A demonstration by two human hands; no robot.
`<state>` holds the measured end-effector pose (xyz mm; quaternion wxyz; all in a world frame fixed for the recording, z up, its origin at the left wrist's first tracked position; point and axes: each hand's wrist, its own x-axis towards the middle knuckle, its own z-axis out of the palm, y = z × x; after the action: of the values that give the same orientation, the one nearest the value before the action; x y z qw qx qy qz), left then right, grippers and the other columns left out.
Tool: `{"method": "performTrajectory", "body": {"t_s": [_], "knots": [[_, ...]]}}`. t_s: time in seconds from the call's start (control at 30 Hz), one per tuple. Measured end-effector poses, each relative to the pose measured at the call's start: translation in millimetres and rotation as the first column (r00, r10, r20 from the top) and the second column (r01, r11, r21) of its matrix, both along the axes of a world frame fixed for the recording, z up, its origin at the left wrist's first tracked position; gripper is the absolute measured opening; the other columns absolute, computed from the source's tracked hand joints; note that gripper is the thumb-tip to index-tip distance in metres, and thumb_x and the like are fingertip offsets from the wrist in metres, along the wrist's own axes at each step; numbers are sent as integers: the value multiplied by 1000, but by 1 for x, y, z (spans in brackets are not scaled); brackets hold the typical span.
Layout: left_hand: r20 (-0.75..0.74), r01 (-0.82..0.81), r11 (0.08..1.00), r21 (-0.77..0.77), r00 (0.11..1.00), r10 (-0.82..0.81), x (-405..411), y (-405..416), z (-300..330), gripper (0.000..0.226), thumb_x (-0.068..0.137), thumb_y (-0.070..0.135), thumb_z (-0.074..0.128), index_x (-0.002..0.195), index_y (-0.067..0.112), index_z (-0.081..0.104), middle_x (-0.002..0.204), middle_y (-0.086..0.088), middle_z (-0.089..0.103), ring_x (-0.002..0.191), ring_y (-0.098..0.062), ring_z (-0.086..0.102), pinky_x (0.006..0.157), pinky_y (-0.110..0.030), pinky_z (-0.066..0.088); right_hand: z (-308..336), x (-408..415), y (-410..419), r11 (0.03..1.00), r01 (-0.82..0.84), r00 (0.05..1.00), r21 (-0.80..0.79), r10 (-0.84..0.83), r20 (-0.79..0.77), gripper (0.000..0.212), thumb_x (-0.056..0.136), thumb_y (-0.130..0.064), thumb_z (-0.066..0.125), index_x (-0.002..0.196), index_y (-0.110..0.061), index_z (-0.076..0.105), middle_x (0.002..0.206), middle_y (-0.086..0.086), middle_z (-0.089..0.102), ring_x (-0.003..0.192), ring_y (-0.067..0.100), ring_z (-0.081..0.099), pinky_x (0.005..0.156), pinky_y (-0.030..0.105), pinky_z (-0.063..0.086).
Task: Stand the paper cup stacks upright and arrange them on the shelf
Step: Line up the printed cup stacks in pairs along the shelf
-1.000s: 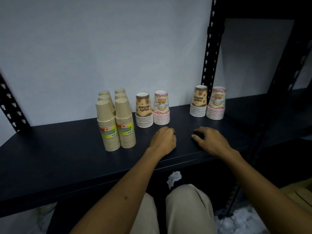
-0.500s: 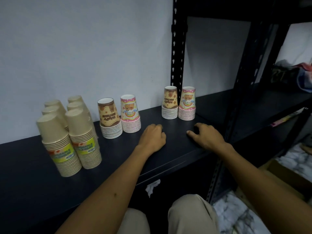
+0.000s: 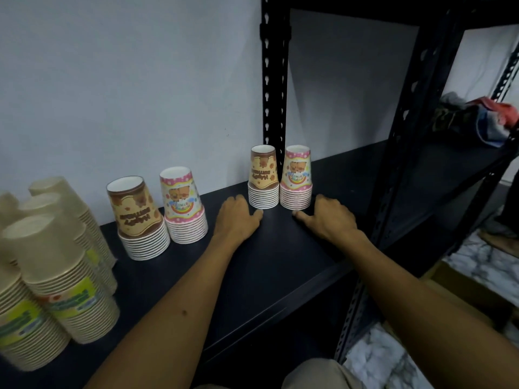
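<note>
I see both hands lying on the dark shelf (image 3: 280, 276), holding nothing. The left hand (image 3: 238, 217) has its fingers loosely bent, just in front and to the left of the brown cup stack (image 3: 263, 178). The right hand (image 3: 327, 217) lies flat, just in front and to the right of the pink cup stack (image 3: 295, 178). Both stacks stand upright, rims down, touching each other at the back by the post (image 3: 273, 80). I judge each hand is nearest to its own stack, straight forward.
</note>
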<state>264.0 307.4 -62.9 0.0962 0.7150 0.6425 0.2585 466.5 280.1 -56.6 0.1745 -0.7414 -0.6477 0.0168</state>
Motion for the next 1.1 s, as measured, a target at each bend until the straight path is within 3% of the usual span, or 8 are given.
{"method": "performTrajectory", "body": {"t_s": [0.1, 0.17, 0.27, 0.43, 0.67, 0.8, 0.93, 1.1], "knots": [[107, -22, 1000, -13, 994, 23, 2, 14, 2, 67, 85, 47, 64, 133, 4, 43, 134, -16, 50, 125, -33, 47, 95, -39, 42, -1, 1, 11, 999, -5, 999, 51, 8, -49, 77, 78, -72, 55, 122, -9, 48, 118, 13, 61, 103, 31, 61, 71, 35, 47], [178, -8, 1000, -13, 984, 11, 2, 24, 1, 75, 81, 49, 68, 138, 8, 42, 137, -14, 51, 126, -32, 48, 96, -40, 43, -1, 0, 19, 992, -29, 997, 124, 38, -73, 80, 74, -77, 55, 122, -13, 49, 117, 11, 63, 100, 31, 63, 73, 37, 51], [273, 55, 998, 39, 960, -64, 2, 33, 2, 72, 76, 47, 73, 134, 13, 47, 133, -8, 57, 120, -26, 55, 94, -36, 46, 1, -2, 30, 980, -53, 980, 190, 88, -176, 82, 69, -76, 61, 124, -18, 47, 118, 6, 64, 102, 28, 64, 80, 42, 55], [387, 148, 981, 126, 903, -186, 4, 39, 5, 64, 77, 33, 78, 132, 15, 50, 129, -1, 62, 116, -18, 60, 89, -24, 44, 2, -1, 45, 958, -126, 891, 258, 224, -395, 80, 70, -57, 76, 131, -17, 44, 127, 4, 61, 111, 21, 62, 90, 40, 54], [433, 171, 976, 137, 876, -214, 0, 44, -1, 65, 72, 36, 81, 129, 20, 54, 123, 3, 67, 108, -13, 64, 95, -39, 53, -1, 0, 47, 944, -142, 865, 297, 265, -427, 77, 72, -49, 78, 132, -14, 46, 128, 5, 61, 111, 19, 62, 88, 30, 52], [426, 171, 975, 141, 879, -216, 0, 40, -1, 66, 70, 39, 81, 127, 21, 55, 122, 3, 67, 108, -13, 65, 94, -40, 54, -1, 2, 43, 941, -145, 852, 306, 276, -446, 75, 73, -47, 78, 132, -14, 46, 128, 4, 62, 110, 18, 62, 87, 28, 51], [416, 167, 976, 137, 885, -210, -1, 32, -1, 76, 63, 54, 76, 128, 22, 54, 122, 5, 68, 109, -14, 65, 93, -41, 55, -2, 3, 36, 940, -157, 845, 302, 286, -452, 74, 74, -46, 78, 132, -14, 47, 128, 4, 62, 111, 18, 62, 86, 27, 50], [392, 158, 977, 141, 898, -202, -2, 17, 0, 75, 64, 54, 77, 128, 22, 54, 121, 4, 68, 109, -14, 65, 93, -41, 54, 0, 3, 27, 936, -174, 839, 305, 303, -452, 74, 73, -46, 79, 132, -14, 47, 127, 3, 63, 110, 17, 62, 86, 25, 49]]}}
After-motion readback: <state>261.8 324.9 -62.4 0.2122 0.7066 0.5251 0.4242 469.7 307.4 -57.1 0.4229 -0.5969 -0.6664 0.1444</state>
